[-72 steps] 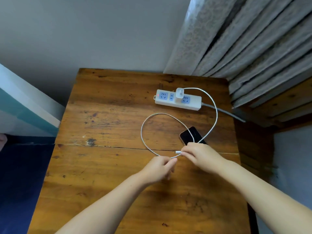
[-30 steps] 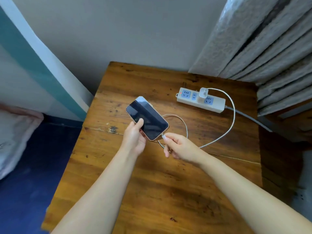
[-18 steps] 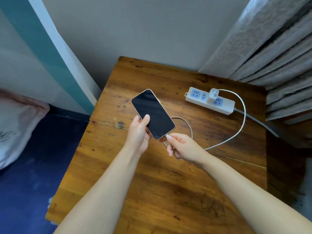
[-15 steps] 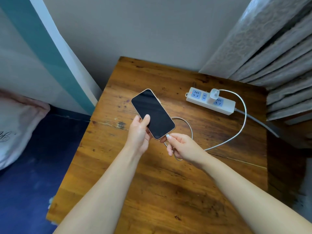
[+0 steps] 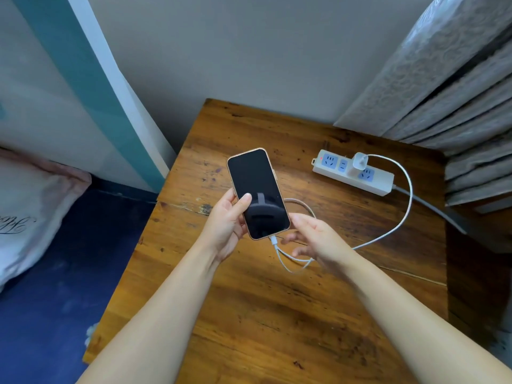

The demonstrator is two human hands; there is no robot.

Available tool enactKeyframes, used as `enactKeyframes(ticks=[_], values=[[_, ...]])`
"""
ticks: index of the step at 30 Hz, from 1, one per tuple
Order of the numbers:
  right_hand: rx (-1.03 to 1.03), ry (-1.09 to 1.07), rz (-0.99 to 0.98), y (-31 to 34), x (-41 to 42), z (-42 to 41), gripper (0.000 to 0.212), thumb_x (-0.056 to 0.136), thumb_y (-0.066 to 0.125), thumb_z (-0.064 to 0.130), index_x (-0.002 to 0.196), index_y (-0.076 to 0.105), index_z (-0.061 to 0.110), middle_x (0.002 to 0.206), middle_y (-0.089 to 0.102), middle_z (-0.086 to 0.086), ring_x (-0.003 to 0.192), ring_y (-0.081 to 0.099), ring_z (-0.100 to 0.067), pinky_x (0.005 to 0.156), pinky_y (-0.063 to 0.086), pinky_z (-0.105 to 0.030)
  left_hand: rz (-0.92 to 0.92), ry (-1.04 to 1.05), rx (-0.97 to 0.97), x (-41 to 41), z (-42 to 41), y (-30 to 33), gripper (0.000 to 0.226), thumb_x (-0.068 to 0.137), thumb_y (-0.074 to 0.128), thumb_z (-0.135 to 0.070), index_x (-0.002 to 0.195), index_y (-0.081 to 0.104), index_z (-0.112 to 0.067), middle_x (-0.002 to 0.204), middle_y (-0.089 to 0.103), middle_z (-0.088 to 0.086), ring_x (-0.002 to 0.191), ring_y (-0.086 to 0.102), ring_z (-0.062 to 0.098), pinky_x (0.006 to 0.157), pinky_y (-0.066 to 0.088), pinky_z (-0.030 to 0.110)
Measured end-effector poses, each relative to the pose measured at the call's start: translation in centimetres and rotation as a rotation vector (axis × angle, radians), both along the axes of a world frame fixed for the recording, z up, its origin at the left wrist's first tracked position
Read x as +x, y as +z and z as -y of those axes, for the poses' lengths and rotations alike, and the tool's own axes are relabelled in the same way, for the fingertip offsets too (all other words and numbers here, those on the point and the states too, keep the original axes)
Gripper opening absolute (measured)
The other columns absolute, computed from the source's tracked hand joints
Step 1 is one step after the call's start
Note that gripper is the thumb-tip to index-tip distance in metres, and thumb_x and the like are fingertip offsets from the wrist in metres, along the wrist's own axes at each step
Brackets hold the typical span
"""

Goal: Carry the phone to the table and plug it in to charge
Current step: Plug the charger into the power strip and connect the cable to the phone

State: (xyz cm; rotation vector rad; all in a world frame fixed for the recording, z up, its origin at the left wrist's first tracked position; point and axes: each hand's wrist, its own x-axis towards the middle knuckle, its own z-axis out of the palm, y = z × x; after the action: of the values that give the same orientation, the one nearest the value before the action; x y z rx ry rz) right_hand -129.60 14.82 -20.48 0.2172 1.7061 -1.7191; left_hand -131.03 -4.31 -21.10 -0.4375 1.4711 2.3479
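Observation:
A phone (image 5: 256, 187) with a dark screen and a gold rim is held above the wooden table (image 5: 277, 314), screen up, in my left hand (image 5: 225, 225). The white cable (image 5: 399, 225) has its plug seated in the phone's bottom edge. It loops over the table to a white charger (image 5: 358, 164) plugged into the white power strip (image 5: 353, 171) at the back right. My right hand (image 5: 315, 238) hovers just right of the phone's lower end, fingers spread, holding nothing.
A grey curtain (image 5: 448, 87) hangs over the table's back right corner. A white and teal panel (image 5: 91, 87) leans at the left. Beside the table's left edge lie a pale pillow (image 5: 30, 206) and dark blue bedding (image 5: 55, 300).
My right hand has pushed the cable plug into the phone and let go, its fingers now apart. The phone has tilted more upright in my left hand.

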Motion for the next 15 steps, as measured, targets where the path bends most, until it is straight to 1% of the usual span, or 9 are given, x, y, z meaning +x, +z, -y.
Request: enactKeyframes(ticks=[1,2,4,6,8,9,13,15], values=[[-0.054,-0.046,0.005,0.0,-0.1,0.0,0.031,0.101,0.037,0.028,0.111,0.066,0.026,0.108,0.07,0.003,0.087,0.065,-0.011,0.063,0.054,-0.023,0.014,0.003,0.013,0.2,0.1,-0.1,0.03,0.094,0.049,-0.02,0.124,0.053,-0.017,0.117,0.067,0.01,0.1,0.065,0.025,0.076,0.056,0.038],[-0.094,-0.065,0.013,0.0,-0.1,0.1,0.032,0.101,0.037,0.025,0.11,0.067,0.027,0.107,0.072,0.005,0.093,0.066,-0.009,0.07,0.056,-0.024,0.034,0.008,0.025,0.4,0.2,-0.3,0.03,0.095,0.047,-0.025,0.123,0.054,-0.018,0.116,0.067,0.01,0.101,0.065,0.025,0.077,0.056,0.038],[-0.123,-0.065,0.033,-0.2,0.1,0.5,0.031,0.101,0.039,0.022,0.109,0.069,0.026,0.102,0.074,0.003,0.095,0.067,-0.01,0.075,0.057,-0.025,0.101,0.031,0.043,0.8,0.2,-0.7,0.033,0.097,0.04,-0.036,0.12,0.057,-0.022,0.115,0.068,0.01,0.102,0.064,0.024,0.083,0.054,0.041],[-0.126,-0.083,0.059,-0.7,0.4,1.0,0.029,0.099,0.043,0.018,0.115,0.067,0.018,0.104,0.073,-0.004,0.095,0.067,-0.015,0.076,0.058,-0.025,0.17,0.063,0.071,1.1,0.5,-1.1,0.038,0.097,0.032,-0.044,0.113,0.063,-0.027,0.108,0.071,0.007,0.101,0.063,0.023,0.089,0.051,0.046],[-0.136,-0.103,0.074,-1.1,0.6,1.3,0.03,0.098,0.045,0.016,0.122,0.063,0.01,0.108,0.071,-0.009,0.095,0.066,-0.018,0.074,0.058,-0.025,0.191,0.073,0.089,1.2,0.9,-1.6,0.041,0.098,0.03,-0.045,0.105,0.067,-0.03,0.102,0.073,0.005,0.1,0.064,0.023,0.091,0.05,0.047],[-0.135,-0.107,0.078,-1.3,0.8,1.4,0.031,0.098,0.045,0.016,0.124,0.061,0.01,0.11,0.07,-0.01,0.095,0.065,-0.018,0.072,0.057,-0.024,0.193,0.074,0.087,1.3,1.1,-1.7,0.041,0.098,0.03,-0.044,0.103,0.068,-0.031,0.103,0.074,0.005,0.1,0.065,0.023,0.09,0.05,0.047],[-0.134,-0.108,0.093,-1.7,1.0,2.0,0.032,0.098,0.045,0.017,0.125,0.06,0.009,0.11,0.07,-0.009,0.094,0.065,-0.016,0.072,0.057,-0.023,0.195,0.068,0.059,1.6,1.9,-2.0,0.038,0.098,0.032,-0.042,0.112,0.064,-0.028,0.111,0.07,0.008,0.103,0.065,0.024,0.08,0.057,0.04],[-0.127,-0.112,0.097,-1.8,1.0,2.2,0.032,0.098,0.045,0.017,0.125,0.061,0.01,0.109,0.07,-0.008,0.094,0.065,-0.016,0.074,0.057,-0.025,0.194,0.067,0.05,1.6,2.1,-2.1,0.037,0.098,0.032,-0.042,0.112,0.064,-0.029,0.112,0.07,0.008,0.105,0.065,0.025,0.079,0.057,0.038]])
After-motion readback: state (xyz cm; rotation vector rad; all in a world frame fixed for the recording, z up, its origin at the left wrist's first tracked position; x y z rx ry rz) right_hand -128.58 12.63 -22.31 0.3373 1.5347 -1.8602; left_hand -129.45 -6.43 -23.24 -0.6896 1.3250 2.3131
